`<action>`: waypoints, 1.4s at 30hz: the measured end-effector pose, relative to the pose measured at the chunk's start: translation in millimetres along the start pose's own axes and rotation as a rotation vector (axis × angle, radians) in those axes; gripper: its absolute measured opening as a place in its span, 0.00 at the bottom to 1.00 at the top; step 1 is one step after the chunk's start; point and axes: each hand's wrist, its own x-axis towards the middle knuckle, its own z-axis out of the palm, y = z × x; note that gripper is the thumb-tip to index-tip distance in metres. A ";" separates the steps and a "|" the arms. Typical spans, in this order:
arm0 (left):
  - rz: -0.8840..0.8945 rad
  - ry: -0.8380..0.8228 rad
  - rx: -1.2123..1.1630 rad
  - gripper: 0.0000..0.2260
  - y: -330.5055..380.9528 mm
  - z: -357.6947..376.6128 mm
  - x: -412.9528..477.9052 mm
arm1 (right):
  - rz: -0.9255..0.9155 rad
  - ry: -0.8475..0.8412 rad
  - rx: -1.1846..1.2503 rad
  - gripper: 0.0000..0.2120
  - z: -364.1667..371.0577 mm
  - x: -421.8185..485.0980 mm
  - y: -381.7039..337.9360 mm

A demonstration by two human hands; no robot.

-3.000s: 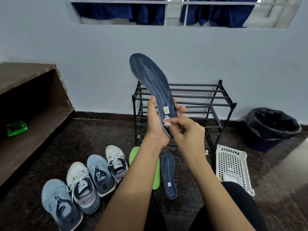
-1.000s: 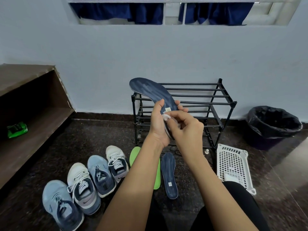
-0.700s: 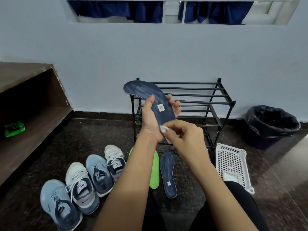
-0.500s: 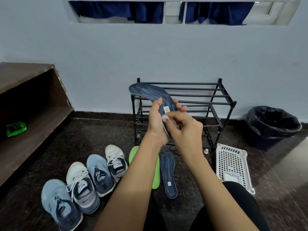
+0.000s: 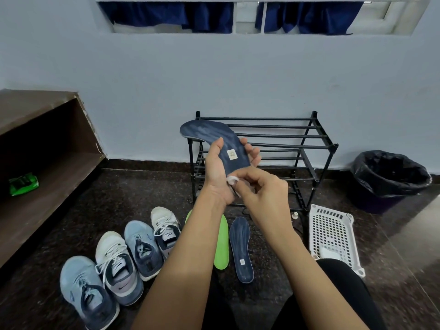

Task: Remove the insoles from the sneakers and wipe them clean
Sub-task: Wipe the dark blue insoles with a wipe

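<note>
1. Fingers [image 5: 252, 155] of the left hand [image 5: 215, 177] are curled round the heel half of a navy insole [image 5: 209, 133]. The thumb lies along its edge at 9 o'clock, and the fingertips show past its edge at 3 o'clock.
2. The right hand [image 5: 266, 191] has its fingertips pinched together on a small white wipe [image 5: 232, 179], which touches the insole's heel end at 6 o'clock.
3. The insole's toe bends away toward 10 o'clock, in front of a black rack [image 5: 297, 144].
4. On the floor at 6 o'clock from the hands, a green insole [image 5: 221, 246] and a second navy insole [image 5: 241, 248] lie side by side.
5. Four sneakers [image 5: 133, 256] stand in a row toward 8 o'clock.
</note>
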 end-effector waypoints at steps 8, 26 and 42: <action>-0.074 -0.016 0.139 0.22 -14.2 0.8 -1.9 | -0.048 0.172 -0.034 0.07 4.2 9.1 1.0; -0.079 0.017 0.051 0.21 -11.5 3.2 -5.6 | -0.061 0.173 -0.040 0.09 10.8 14.0 9.2; -0.042 0.007 0.068 0.21 -14.3 3.2 -1.0 | -0.106 0.293 -0.053 0.08 15.1 10.1 5.9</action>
